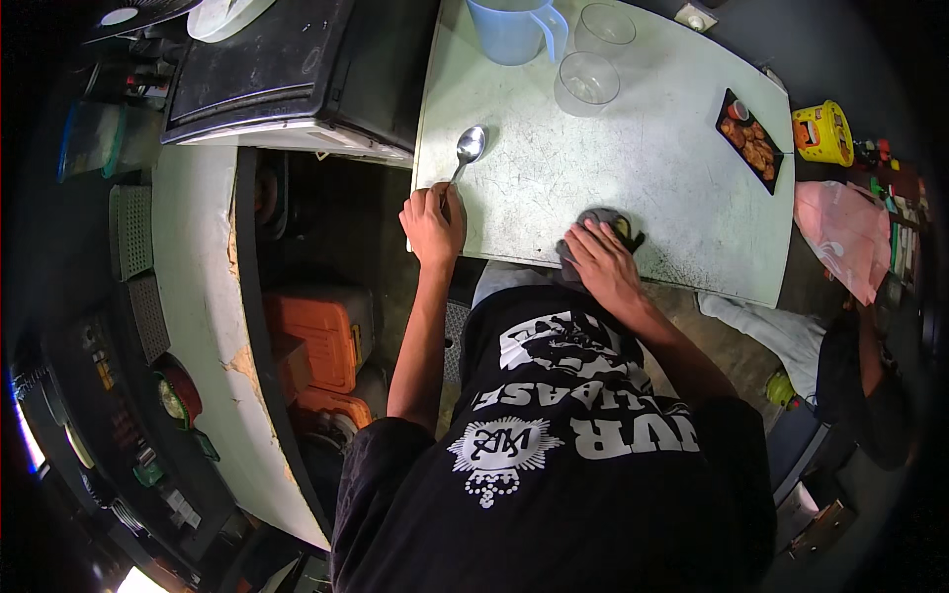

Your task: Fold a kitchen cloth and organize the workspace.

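Observation:
The handle of a metal spoon (pixel 471 144) runs into the fingers of my left hand (pixel 434 230), which rests at the left edge of a worn white tabletop (pixel 682 148). The spoon's bowl points away from me. Near the table's front edge, my right hand (pixel 604 263) lies over a dark grey cloth (pixel 599 215) and presses it on the surface. Part of the cloth is hidden under my palm, and some of it hangs over the edge. Dark scuffs and scratches mark the tabletop around both hands.
A blue plastic jug (pixel 508 33) and two clear glasses (pixel 588 85) (pixel 604 30) stand at the back. To the right lies a black tray (pixel 769 185) of fried food. Another person holds a pink bag (pixel 841 230) beside a yellow tub (pixel 821 133). A dark appliance (pixel 252 70) adjoins the left side.

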